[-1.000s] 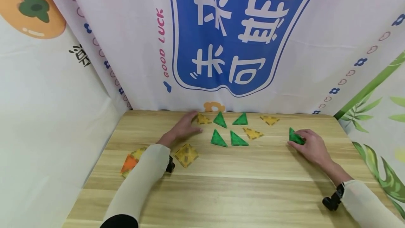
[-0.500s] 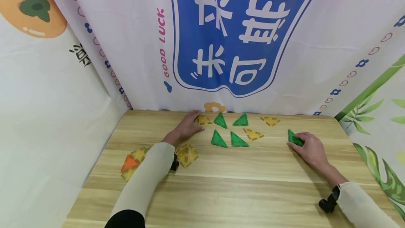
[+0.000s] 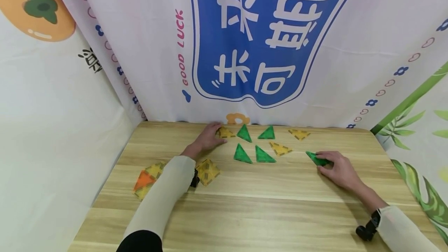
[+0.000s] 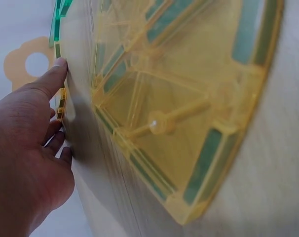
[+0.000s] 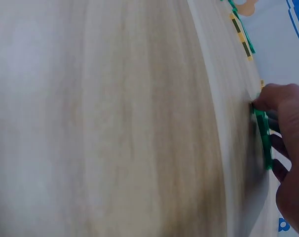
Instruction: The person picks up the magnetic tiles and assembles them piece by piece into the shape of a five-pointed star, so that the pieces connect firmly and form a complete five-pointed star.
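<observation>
The right hand (image 3: 338, 169) grasped a green translucent plastic triangular tile (image 3: 315, 158) between thumb and fingers, the tile's pointed end reaching out to the left, away from the palm. Whether it touched the wood-grain tabletop (image 3: 262, 213) could not be made out.

The left hand (image 3: 207, 138) was relaxed near the back edge, thumb and fingers spread about the left side of a yellow translucent plastic triangular tile (image 3: 226, 132); whether it gently touched that tile was unclear. Between the hands lay four more green triangles (image 3: 242, 154) and, nearer the right hand, two yellow triangles (image 3: 280, 148). A yellow translucent square shape (image 3: 209, 172) lay just beside the left wrist, while an orange triangular tile (image 3: 143, 181) with yellow pieces sat farther left, beside the pale left sleeve (image 3: 161, 195).
</observation>
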Tool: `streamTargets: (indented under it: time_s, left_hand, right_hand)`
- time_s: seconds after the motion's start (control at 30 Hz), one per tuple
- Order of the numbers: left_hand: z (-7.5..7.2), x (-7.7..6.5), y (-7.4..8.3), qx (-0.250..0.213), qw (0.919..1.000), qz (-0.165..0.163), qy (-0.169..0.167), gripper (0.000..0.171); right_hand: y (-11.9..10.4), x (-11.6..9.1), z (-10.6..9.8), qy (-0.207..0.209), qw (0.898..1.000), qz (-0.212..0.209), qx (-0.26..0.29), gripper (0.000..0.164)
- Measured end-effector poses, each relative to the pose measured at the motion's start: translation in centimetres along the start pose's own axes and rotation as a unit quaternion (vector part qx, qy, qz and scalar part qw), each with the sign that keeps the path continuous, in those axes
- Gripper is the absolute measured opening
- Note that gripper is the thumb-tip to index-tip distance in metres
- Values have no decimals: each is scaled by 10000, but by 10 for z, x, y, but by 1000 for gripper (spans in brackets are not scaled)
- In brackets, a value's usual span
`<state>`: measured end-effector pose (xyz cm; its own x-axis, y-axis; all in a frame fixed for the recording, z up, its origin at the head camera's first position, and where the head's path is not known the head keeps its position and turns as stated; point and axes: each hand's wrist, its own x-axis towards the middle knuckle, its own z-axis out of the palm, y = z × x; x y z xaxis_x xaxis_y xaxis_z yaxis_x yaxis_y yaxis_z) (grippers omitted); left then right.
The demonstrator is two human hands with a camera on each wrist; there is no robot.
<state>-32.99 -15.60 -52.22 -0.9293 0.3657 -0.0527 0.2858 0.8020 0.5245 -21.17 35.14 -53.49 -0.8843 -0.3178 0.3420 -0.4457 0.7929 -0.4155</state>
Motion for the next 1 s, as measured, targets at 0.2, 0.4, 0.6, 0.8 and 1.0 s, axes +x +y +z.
streamTargets:
  time_s: [0.2, 0.4, 0.6, 0.8, 1.0]
  left_hand:
    - [1, 3, 1, 160, 9999, -6, 21, 79]
    - [2, 4, 3, 93, 9997, -100, 181, 72]
    - [0, 3, 6, 138, 9994, -106, 311, 69]
    - [0, 0, 2, 88, 9995, -24, 317, 67]
    - [-3, -11, -3, -490, 9983, -7, 323, 67]
  right_hand:
    - [0, -6, -1, 175, 9996, 195, -54, 43]
    - [-1, -11, -3, 365, 9966, 617, -414, 55]
    - [-4, -11, -4, 285, 9947, 825, -540, 56]
    - [-3, -11, -6, 326, 9960, 700, -457, 50]
    - [1, -15, -6, 541, 9971, 441, -311, 46]
